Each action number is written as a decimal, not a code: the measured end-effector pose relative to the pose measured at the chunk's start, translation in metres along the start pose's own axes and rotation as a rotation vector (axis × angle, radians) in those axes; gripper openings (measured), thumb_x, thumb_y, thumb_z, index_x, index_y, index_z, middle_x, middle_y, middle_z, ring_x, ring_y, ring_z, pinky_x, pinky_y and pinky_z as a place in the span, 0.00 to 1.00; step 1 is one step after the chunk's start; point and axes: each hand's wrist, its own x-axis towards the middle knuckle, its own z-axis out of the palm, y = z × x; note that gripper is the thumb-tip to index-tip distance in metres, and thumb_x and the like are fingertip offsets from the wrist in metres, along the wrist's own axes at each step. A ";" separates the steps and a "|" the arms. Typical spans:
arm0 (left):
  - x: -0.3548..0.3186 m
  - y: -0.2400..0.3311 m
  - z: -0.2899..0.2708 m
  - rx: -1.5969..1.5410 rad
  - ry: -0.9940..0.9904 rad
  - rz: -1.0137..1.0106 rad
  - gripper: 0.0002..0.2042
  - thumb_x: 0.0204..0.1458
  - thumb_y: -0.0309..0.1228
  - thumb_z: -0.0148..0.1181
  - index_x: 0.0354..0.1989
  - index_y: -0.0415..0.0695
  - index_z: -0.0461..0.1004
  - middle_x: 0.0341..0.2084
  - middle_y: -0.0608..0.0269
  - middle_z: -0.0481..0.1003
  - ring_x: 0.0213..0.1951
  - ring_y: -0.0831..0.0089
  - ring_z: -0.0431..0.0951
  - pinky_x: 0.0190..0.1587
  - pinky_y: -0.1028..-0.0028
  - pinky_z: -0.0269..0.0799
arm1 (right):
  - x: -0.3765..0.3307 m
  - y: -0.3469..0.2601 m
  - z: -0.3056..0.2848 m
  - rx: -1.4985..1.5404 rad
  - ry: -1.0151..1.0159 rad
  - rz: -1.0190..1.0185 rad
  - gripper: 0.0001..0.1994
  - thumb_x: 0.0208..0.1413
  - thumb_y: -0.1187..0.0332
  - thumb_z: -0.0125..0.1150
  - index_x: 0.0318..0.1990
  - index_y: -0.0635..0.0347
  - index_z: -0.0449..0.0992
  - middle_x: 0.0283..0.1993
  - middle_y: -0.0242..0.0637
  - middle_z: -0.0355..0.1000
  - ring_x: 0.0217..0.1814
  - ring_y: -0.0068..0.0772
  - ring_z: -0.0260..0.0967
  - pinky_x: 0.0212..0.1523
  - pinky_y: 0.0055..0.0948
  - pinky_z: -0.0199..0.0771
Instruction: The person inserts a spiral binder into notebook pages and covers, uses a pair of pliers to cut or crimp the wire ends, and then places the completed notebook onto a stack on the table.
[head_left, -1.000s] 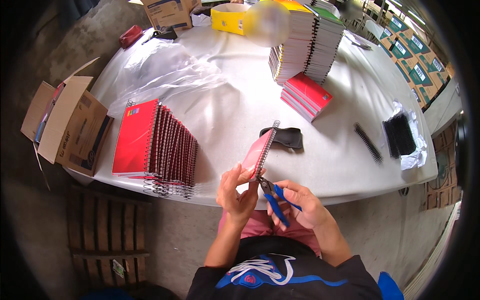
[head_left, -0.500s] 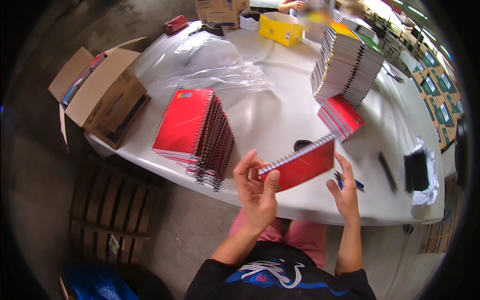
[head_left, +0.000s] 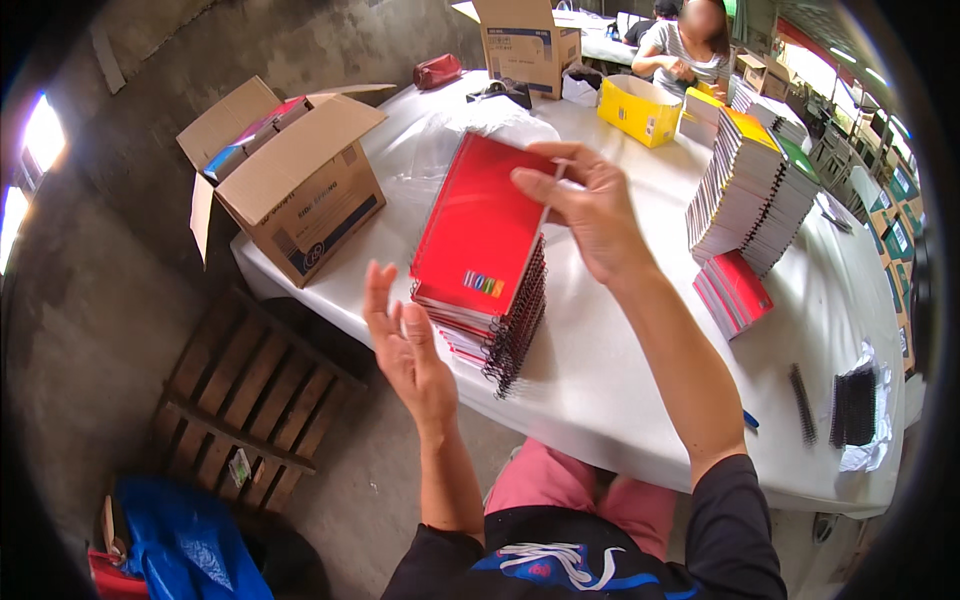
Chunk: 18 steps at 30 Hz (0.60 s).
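My right hand [head_left: 600, 215] is closed on the upper right edge of a red spiral notebook [head_left: 480, 215], thumb on its cover. The notebook lies over or just above a pile of wire-bound notebooks [head_left: 522, 310]; whether it touches the pile I cannot tell. Its cover faces up, with a small coloured logo at the near end. Dark coils bristle along the pile's right side. Beside the pile's near left corner, my left hand [head_left: 412, 365] is open with fingers apart, holding nothing.
An open carton [head_left: 315, 215] stands at the table's left edge, near crumpled clear plastic [head_left: 415, 135]. On the right are tall notebook stacks [head_left: 730, 190], a small red stack [head_left: 735, 295], a loose black coil [head_left: 803, 403] and bundled black coils [head_left: 854, 405]. A person [head_left: 690, 55] sits across the table.
The notebook has moved left from in front of me to over the pile and been turned. My left hand has let go of it; my right hand now grips it. The view has shifted.
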 end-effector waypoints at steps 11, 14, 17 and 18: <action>-0.006 -0.032 0.009 -0.028 -0.039 0.080 0.23 0.61 0.36 0.46 0.60 0.36 0.55 0.59 0.52 0.60 0.61 0.64 0.59 0.61 0.66 0.53 | -0.016 0.027 -0.046 -0.967 0.039 -0.269 0.17 0.52 0.52 0.59 0.46 0.47 0.76 0.49 0.34 0.70 0.58 0.34 0.62 0.54 0.46 0.45; -0.003 -0.029 -0.018 0.168 0.168 0.142 0.23 0.64 0.40 0.38 0.59 0.34 0.55 0.57 0.53 0.61 0.60 0.64 0.61 0.59 0.65 0.57 | -0.032 0.010 -0.135 -1.171 0.224 -0.213 0.16 0.51 0.59 0.60 0.48 0.48 0.74 0.50 0.34 0.70 0.57 0.37 0.63 0.53 0.42 0.55; -0.004 -0.010 -0.029 0.116 0.308 0.209 0.20 0.64 0.39 0.38 0.56 0.36 0.58 0.57 0.55 0.61 0.58 0.66 0.64 0.59 0.66 0.58 | -0.067 -0.019 -0.246 -1.732 0.488 0.381 0.24 0.50 0.51 0.60 0.55 0.44 0.70 0.55 0.36 0.67 0.60 0.38 0.62 0.52 0.61 0.59; -0.007 -0.003 -0.027 0.098 0.335 0.212 0.20 0.64 0.38 0.39 0.56 0.35 0.58 0.55 0.54 0.63 0.58 0.66 0.64 0.59 0.66 0.58 | -0.079 -0.022 -0.277 -1.817 0.594 0.582 0.28 0.49 0.48 0.60 0.58 0.44 0.67 0.58 0.41 0.64 0.61 0.38 0.60 0.53 0.67 0.54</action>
